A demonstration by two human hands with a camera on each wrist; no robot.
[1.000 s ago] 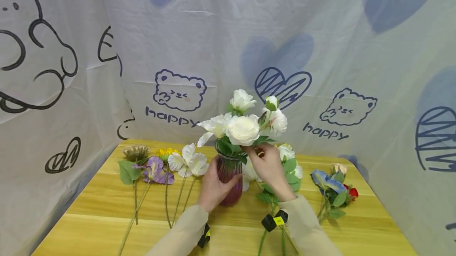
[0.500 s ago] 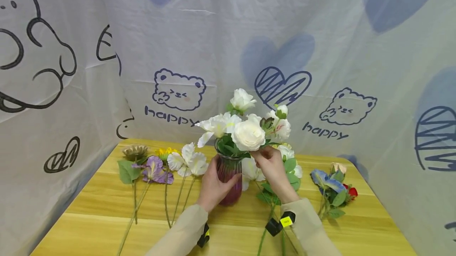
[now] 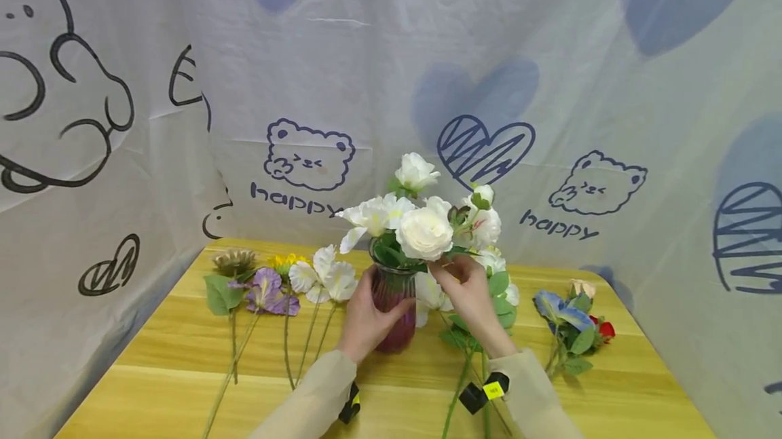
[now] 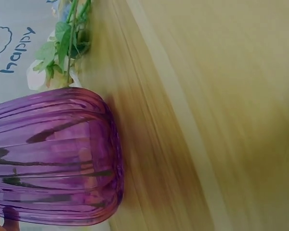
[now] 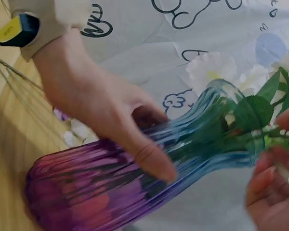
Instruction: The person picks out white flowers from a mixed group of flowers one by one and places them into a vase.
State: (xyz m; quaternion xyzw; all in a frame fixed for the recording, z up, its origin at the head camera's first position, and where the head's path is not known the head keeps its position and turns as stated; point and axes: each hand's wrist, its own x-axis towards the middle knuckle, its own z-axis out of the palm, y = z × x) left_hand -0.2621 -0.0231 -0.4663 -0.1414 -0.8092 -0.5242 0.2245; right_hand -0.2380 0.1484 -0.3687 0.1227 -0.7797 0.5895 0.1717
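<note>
A ribbed glass vase [image 3: 396, 317], purple below and bluish at the flared rim, stands on the table with stems inside. My left hand [image 3: 370, 320] wraps round its body, thumb across the front in the right wrist view. White flowers [image 3: 425, 232] with green leaves rise from the mouth. Beside the rim, my right hand [image 3: 467, 290] pinches a green flower stem [image 5: 274, 132] between thumb and fingers. That stem carries a white bloom and a bud [image 3: 482, 197] leaning right. In the left wrist view the vase's purple base [image 4: 62, 163] shows stems through the glass.
Left on the wooden table [image 3: 153, 371] lie a brownish flower [image 3: 235, 261], a purple iris [image 3: 267, 292], a yellow flower [image 3: 287, 262] and white flowers [image 3: 324, 276]. More white blooms [image 3: 491, 260] lie behind the right hand. Blue [image 3: 562, 310] and red flowers [image 3: 603, 330] lie far right. A printed cloth [image 3: 379, 86] hangs behind.
My right hand has moved slightly right and down, and the front white bloom and the bud have shifted right and lower with it. My left hand stays on the vase.
</note>
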